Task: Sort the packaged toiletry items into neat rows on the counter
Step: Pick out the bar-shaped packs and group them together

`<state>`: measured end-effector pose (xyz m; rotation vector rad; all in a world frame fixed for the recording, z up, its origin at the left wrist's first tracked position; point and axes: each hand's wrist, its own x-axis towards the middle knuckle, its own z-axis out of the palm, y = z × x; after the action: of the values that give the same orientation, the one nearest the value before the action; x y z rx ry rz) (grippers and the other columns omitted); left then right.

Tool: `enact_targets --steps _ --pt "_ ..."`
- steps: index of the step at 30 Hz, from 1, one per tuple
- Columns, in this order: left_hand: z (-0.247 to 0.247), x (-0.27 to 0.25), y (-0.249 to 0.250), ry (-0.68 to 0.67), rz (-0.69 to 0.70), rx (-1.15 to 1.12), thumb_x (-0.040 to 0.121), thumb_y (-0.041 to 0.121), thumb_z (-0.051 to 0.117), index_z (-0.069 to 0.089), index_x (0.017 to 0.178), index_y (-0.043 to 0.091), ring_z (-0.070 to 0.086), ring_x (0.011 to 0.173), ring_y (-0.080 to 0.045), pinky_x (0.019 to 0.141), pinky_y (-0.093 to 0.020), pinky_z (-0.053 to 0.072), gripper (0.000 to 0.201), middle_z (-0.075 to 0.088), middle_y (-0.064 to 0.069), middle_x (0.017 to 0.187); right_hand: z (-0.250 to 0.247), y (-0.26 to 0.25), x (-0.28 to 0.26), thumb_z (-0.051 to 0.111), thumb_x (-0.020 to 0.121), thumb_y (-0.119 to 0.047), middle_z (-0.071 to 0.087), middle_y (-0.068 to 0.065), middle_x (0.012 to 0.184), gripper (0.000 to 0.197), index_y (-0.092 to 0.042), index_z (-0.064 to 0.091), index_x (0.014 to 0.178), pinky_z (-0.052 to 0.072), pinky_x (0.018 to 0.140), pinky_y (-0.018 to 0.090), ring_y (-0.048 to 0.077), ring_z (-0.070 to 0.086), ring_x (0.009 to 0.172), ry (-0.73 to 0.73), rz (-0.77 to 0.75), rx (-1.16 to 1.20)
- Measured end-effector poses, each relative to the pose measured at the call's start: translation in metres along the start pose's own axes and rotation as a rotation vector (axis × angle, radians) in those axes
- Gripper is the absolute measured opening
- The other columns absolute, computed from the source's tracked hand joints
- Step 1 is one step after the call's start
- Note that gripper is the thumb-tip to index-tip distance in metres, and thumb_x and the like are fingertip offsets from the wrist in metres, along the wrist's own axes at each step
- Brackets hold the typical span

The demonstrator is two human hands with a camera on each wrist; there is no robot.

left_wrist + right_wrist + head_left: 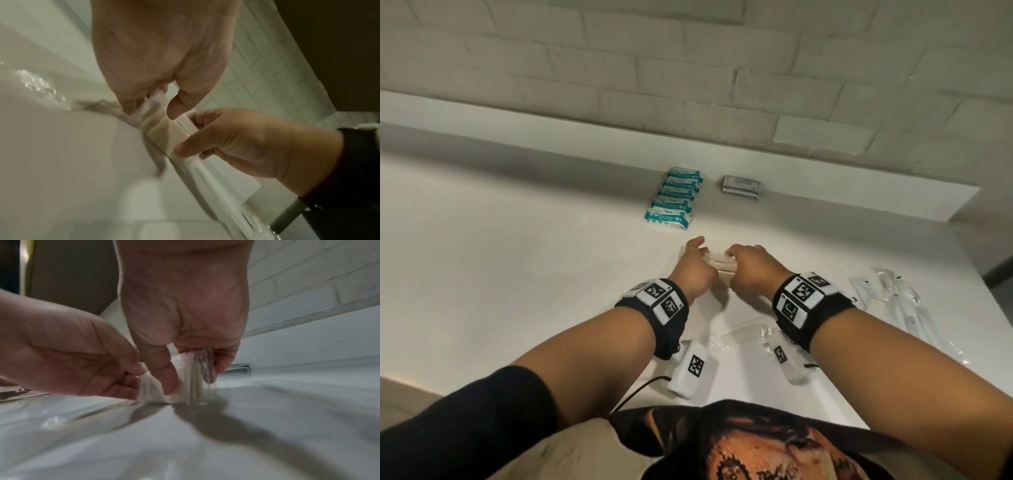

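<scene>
A small stack of cream items in clear wrappers (717, 263) stands on edge on the white counter (517, 257), mid-table. My left hand (698, 255) pinches its left end and my right hand (736, 258) grips its right end. In the left wrist view, the left hand's fingertips (133, 107) press the stack (164, 129) while the right hand (226, 141) curls round it. The right wrist view shows my right thumb (168, 379) across the stack (185, 382) and the left hand (86, 363) at its other end.
A row of teal wipe packs (674, 197) lies near the back ledge, with silver sachets (741, 186) to their right. A wrapped comb (739, 334) lies between my wrists. Long clear-wrapped items (893, 301) lie at the counter's right edge.
</scene>
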<state>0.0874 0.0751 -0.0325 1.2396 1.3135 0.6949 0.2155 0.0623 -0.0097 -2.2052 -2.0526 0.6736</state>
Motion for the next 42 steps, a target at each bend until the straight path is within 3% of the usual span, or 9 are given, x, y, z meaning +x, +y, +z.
enact_targets --steps 3,9,13,16,25,29,36,39,42 --pt "0.005 0.002 -0.003 -0.006 0.04 0.02 0.082 -0.016 0.048 0.024 0.146 0.016 0.053 0.118 -0.026 0.104 -0.032 0.042 0.075 0.046 -0.013 0.136 0.0 0.006 -0.003 0.061 0.073 -0.028 0.059 0.006 0.1 0.034 -0.02 0.057 0.105 0.051 0.079 0.037 0.028 0.056 0.095 -0.002 0.013 -0.078" --pt "0.014 0.004 -0.009 -0.045 0.084 0.012 0.081 -0.019 0.046 0.026 0.145 0.016 0.054 0.111 -0.025 0.099 -0.031 0.044 0.076 0.048 -0.013 0.129 0.007 0.018 -0.005 0.066 0.081 -0.037 0.049 0.008 0.109 0.047 -0.02 0.046 0.12 0.047 0.071 0.034 0.026 0.057 0.086 -0.042 -0.009 -0.051" --pt "0.02 0.006 -0.011 -0.096 0.134 0.053 0.079 -0.017 0.058 0.024 0.147 0.018 0.045 0.123 -0.019 0.102 -0.026 0.039 0.084 0.034 -0.007 0.143 0.009 0.016 -0.004 0.063 0.086 -0.033 0.053 0.008 0.11 0.042 -0.02 0.045 0.122 0.051 0.078 0.039 0.026 0.059 0.087 -0.013 -0.065 -0.075" --pt "0.018 0.012 -0.012 -0.074 0.154 0.012 0.078 -0.021 0.056 0.026 0.146 0.017 0.044 0.123 -0.019 0.105 -0.026 0.039 0.083 0.036 -0.011 0.14 0.007 0.02 -0.004 0.064 0.084 -0.038 0.052 0.008 0.107 0.044 -0.018 0.047 0.119 0.05 0.077 0.037 0.027 0.059 0.089 0.022 -0.087 -0.073" --pt "0.023 0.023 -0.024 -0.124 0.142 0.196 0.061 0.001 0.075 0.043 0.127 0.023 0.061 0.106 -0.029 0.096 -0.046 0.051 0.076 0.051 -0.014 0.124 0.005 0.02 -0.004 0.07 0.081 -0.037 0.044 0.01 0.119 0.064 -0.018 0.038 0.133 0.05 0.075 0.038 0.029 0.06 0.093 -0.005 -0.084 -0.16" --pt "0.025 0.025 -0.024 -0.104 0.133 0.227 0.066 -0.007 0.074 0.042 0.128 0.019 0.06 0.107 -0.03 0.098 -0.043 0.05 0.074 0.049 -0.014 0.125 0.005 0.02 -0.006 0.067 0.085 -0.029 0.044 0.011 0.124 0.061 -0.015 0.036 0.136 0.049 0.077 0.036 0.029 0.06 0.097 -0.06 -0.046 -0.129" --pt "0.022 0.017 -0.024 -0.127 0.146 0.279 0.071 0.002 0.068 0.043 0.128 0.019 0.058 0.109 -0.03 0.1 -0.044 0.047 0.064 0.044 -0.015 0.13 0.004 0.02 -0.018 0.048 0.093 -0.007 0.047 0.014 0.121 0.036 -0.006 0.042 0.129 0.046 0.074 0.035 0.031 0.061 0.097 -0.052 -0.139 -0.193" --pt "0.017 0.017 -0.02 -0.158 0.14 0.268 0.069 0.005 0.07 0.04 0.127 0.022 0.059 0.109 -0.03 0.099 -0.043 0.048 0.068 0.05 -0.015 0.126 -0.003 0.018 -0.02 0.05 0.095 -0.016 0.051 0.013 0.116 0.029 -0.006 0.046 0.122 0.045 0.073 0.034 0.029 0.06 0.095 -0.049 -0.166 -0.19" --pt "0.01 0.023 -0.006 -0.023 0.136 0.213 0.085 0.005 0.061 0.031 0.141 0.02 0.057 0.112 -0.024 0.097 -0.032 0.047 0.066 0.05 -0.007 0.128 -0.011 0.019 -0.004 0.054 0.093 -0.03 0.059 0.007 0.093 0.02 -0.012 0.053 0.1 0.044 0.06 0.03 0.023 0.06 0.075 -0.032 -0.095 0.017"
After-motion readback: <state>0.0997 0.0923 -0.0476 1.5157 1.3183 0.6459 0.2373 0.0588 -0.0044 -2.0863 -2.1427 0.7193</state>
